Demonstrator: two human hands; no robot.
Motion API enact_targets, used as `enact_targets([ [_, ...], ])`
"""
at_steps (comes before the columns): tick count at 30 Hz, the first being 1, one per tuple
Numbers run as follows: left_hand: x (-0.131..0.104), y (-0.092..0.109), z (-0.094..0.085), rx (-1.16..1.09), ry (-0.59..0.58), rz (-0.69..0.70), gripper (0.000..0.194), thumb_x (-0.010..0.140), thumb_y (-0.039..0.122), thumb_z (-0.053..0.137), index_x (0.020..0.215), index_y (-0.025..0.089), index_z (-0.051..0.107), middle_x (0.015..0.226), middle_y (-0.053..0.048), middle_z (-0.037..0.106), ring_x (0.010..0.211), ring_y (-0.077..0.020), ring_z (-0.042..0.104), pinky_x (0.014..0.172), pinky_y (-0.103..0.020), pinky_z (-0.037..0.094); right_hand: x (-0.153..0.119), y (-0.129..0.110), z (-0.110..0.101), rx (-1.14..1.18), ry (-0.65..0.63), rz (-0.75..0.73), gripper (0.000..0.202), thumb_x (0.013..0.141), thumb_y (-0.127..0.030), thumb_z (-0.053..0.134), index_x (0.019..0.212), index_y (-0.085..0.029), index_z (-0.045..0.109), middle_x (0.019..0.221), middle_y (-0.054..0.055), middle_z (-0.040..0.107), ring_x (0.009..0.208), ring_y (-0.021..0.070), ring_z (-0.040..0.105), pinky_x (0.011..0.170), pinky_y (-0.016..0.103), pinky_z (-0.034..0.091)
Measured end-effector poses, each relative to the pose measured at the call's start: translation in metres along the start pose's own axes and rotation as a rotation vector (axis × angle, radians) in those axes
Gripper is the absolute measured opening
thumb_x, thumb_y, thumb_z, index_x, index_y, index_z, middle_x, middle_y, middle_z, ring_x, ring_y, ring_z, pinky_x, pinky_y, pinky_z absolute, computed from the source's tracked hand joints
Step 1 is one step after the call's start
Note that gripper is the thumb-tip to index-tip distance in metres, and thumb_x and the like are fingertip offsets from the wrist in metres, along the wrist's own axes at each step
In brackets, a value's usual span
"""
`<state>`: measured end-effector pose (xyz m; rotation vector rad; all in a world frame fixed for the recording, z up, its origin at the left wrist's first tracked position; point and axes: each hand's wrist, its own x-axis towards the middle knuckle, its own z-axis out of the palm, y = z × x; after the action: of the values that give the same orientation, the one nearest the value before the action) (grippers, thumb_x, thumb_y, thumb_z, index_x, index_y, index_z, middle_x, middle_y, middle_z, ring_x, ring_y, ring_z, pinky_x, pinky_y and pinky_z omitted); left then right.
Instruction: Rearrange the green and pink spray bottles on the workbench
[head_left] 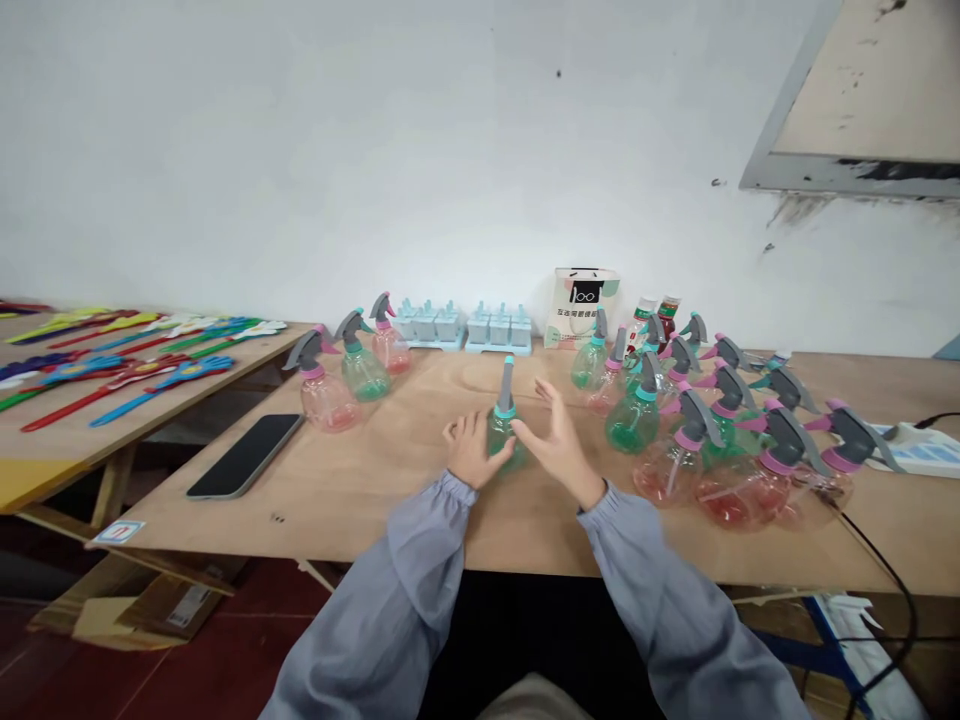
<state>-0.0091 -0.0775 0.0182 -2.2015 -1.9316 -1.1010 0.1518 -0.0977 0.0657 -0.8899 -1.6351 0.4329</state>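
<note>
A green spray bottle (500,432) with a grey trigger head and turquoise collar stands upright in the middle of the wooden table. My left hand (472,446) is closed around its left side, with the thumb across the front. On the other side, my right hand (561,445) is open, its fingers spread and raised. The right thumb is close to the bottle; whether it touches I cannot tell. Both hands hide much of the bottle's lower body. To the left stand a pink spray bottle (327,398), a green one (365,370) and another pink one (390,345).
Several pink and green spray bottles (739,490) crowd the right side. Light-blue ice-pop moulds (499,328) and a paper bag (581,310) stand by the wall. A phone (246,456) lies left. A black cable (877,545) hangs over the right front edge.
</note>
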Motion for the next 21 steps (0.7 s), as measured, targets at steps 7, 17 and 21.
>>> enact_targets([
  [7, -0.006, 0.004, -0.002, 0.014, 0.042, 0.076, 0.061, 0.063, 0.059, 0.076, 0.11, 0.021, 0.07, 0.106, -0.015, 0.069, 0.107, -0.0366, 0.058, 0.101, -0.053, 0.033, 0.034, 0.014, 0.049, 0.205, -0.044, 0.126, 0.057, 0.085, -0.048, 0.066, 0.134, -0.025, 0.049, 0.135, 0.013, 0.061, 0.121, 0.0251, 0.06, 0.109, 0.044, 0.046],
  [17, 0.045, -0.108, -0.062, -0.117, 0.795, -0.447, 0.07, 0.083, 0.043, 0.062, 0.141, 0.012, 0.037, 0.145, -0.021, 0.048, 0.137, -0.0299, 0.045, 0.114, -0.049, 0.033, 0.042, 0.036, 0.036, 0.234, -0.123, 0.144, 0.039, 0.071, -0.027, 0.064, 0.109, -0.026, 0.067, 0.112, 0.006, 0.072, 0.105, 0.0237, 0.067, 0.099, 0.043, 0.051],
  [21, 0.066, -0.165, -0.089, -0.027, 0.685, -0.718, 0.107, 0.065, 0.045, 0.081, 0.148, 0.007, 0.026, 0.155, -0.027, 0.036, 0.144, -0.0414, 0.035, 0.115, -0.06, 0.027, 0.047, 0.034, 0.025, 0.251, -0.104, 0.148, 0.04, 0.066, -0.025, 0.063, 0.105, -0.027, 0.071, 0.102, 0.003, 0.076, 0.101, 0.0244, 0.067, 0.101, 0.044, 0.05],
])
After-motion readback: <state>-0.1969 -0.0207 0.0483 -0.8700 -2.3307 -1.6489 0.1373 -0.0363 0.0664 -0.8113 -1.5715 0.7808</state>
